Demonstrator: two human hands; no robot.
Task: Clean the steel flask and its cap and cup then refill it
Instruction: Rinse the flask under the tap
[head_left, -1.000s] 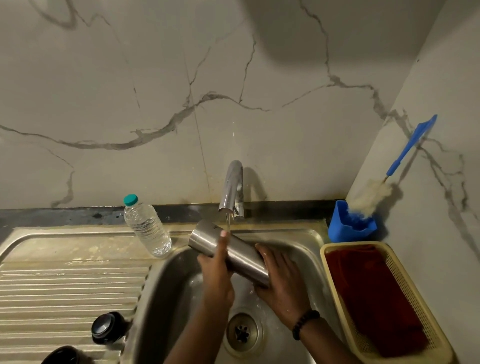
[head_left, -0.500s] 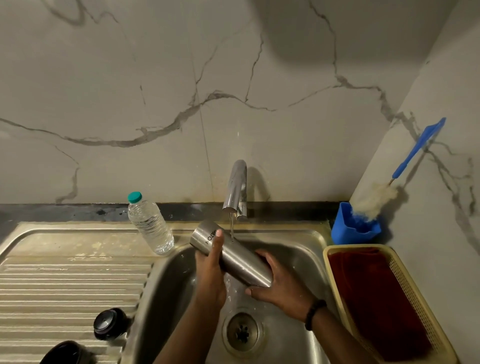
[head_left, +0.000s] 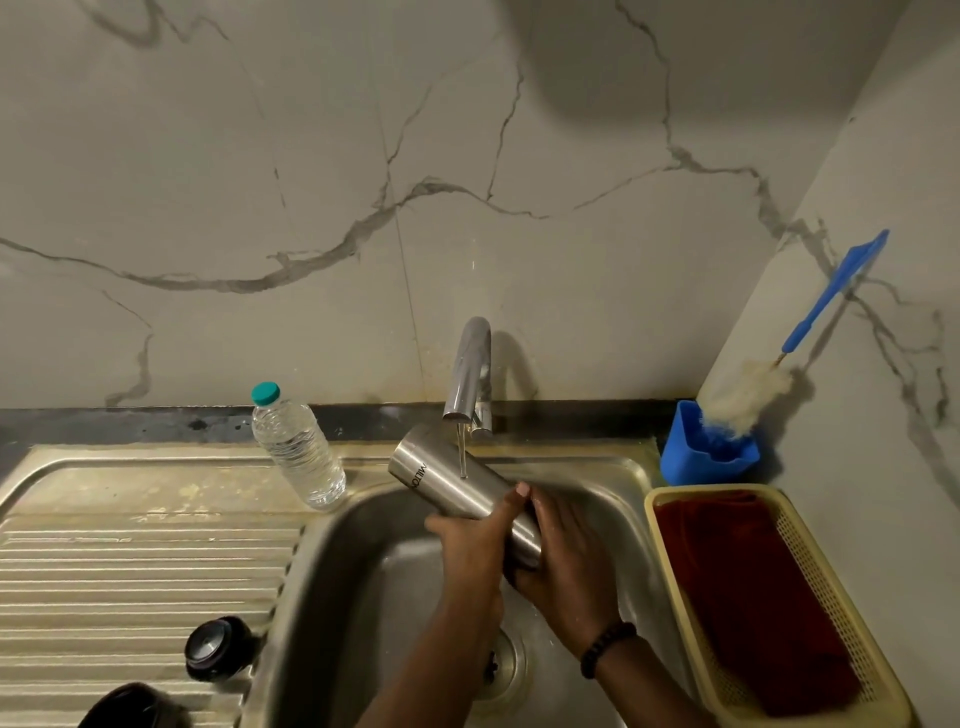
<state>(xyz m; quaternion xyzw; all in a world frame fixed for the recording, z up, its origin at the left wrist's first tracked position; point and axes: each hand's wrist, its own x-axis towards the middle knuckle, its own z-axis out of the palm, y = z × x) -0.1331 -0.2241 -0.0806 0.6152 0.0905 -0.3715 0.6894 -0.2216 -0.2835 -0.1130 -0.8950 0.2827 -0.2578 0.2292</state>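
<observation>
Here both hands over sink (head_left: 613, 470): left hand (head_left: 470, 545) and right hand (head_left: 569, 551) fingers wrapped round tilted steel flask (head_left: 452, 486) under tap (head_left: 467, 379) stream.

The scene is dimly lit in a warm, yellowish tone. A large soft shadow is cast on the wall (head_left: 363, 156) near the top edge, right of centre, so the light seems to come from behind the camera. Darker shadows are thrown to the right of the tap (head_left: 470, 371) and the brush (head_left: 810, 332). Soft highlights are seen on the flask (head_left: 457, 488) and the sink (head_left: 597, 467) rim. Straight edges are bowed toward the frame borders by the wide lens. Slight softness is noted at the lower corners.
</observation>
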